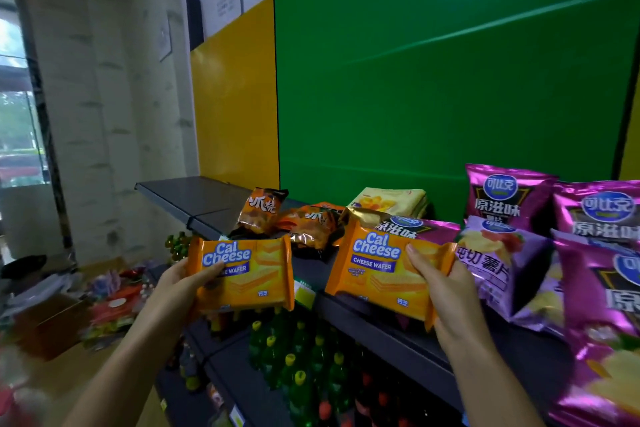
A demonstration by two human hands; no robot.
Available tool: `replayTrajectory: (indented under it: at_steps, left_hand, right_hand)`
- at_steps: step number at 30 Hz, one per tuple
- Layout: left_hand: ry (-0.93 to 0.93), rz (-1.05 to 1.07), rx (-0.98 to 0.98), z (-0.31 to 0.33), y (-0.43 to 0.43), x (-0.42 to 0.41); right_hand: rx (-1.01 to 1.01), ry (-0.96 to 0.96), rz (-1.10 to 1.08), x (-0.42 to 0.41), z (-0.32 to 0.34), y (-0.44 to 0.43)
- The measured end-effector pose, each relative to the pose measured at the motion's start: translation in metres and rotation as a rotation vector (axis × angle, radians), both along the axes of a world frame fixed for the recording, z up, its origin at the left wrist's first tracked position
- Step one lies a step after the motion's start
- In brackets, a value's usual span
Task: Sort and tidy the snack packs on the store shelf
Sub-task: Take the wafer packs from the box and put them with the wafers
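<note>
Snack packs are lying scattered along the dark store shelf point(398, 340) that is running from the middle left toward the lower right of the frame. In the head view, the left hand point(183, 288) is holding one orange Cal Cheese wafer pack point(249, 274) up in front of the shelf edge, its fingers point(211, 269) closed around the pack's left end with the thumb across the front. The right hand point(446, 298) is gripping a second Cal Cheese wafer pack point(377, 270) at its right end, thumb pressing on the front, and this pack is sitting tilted over the shelf's front edge. Behind the two packs, two brown-orange snack bags point(298, 218) are lying near the middle of the frame, with a pale yellow pack point(394, 201) just behind them against the green back panel point(433, 80). On the right side, magenta chip bags point(502, 198) are standing and leaning together, and a lilac chip bag point(498, 263) is resting just beside the right hand. Below the shelf, green bottles with yellow caps point(294, 357) are standing in rows at the bottom centre.
</note>
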State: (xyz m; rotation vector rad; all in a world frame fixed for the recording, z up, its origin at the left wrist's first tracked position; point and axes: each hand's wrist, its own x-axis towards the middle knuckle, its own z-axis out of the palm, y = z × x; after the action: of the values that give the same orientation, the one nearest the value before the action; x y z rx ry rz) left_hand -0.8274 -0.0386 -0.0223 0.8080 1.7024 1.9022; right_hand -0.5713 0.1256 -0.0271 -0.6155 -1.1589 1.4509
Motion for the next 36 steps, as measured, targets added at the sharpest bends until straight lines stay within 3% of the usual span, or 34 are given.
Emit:
replayTrajectory:
  at_steps: [6,12,20,28,36]
  left_hand:
    - [0.016,-0.076,-0.021,0.001,0.045,-0.036]
    - [-0.008,-0.29,-0.101,-0.004,0.106,-0.057]
    - [0.109,-0.651,-0.236,-0.012,0.174,-0.086]
    - [0.241,-0.735,-0.231,-0.02,0.209,-0.092]
    - [0.472,-0.751,-0.29,-0.017,0.23,-0.083]
  right_hand:
    - [-0.002,-0.034,-0.095,-0.019,0.007,0.017]
    - [0.037,0.004,-0.215,-0.028,0.013,0.022]
    - [0.093,0.024,-0.463,-0.059,0.019,0.018]
    - [0.086,-0.026,-0.662,-0.09,0.027,0.009]
    - [0.018,-0.158,-0.65,-0.123,0.03,0.017]
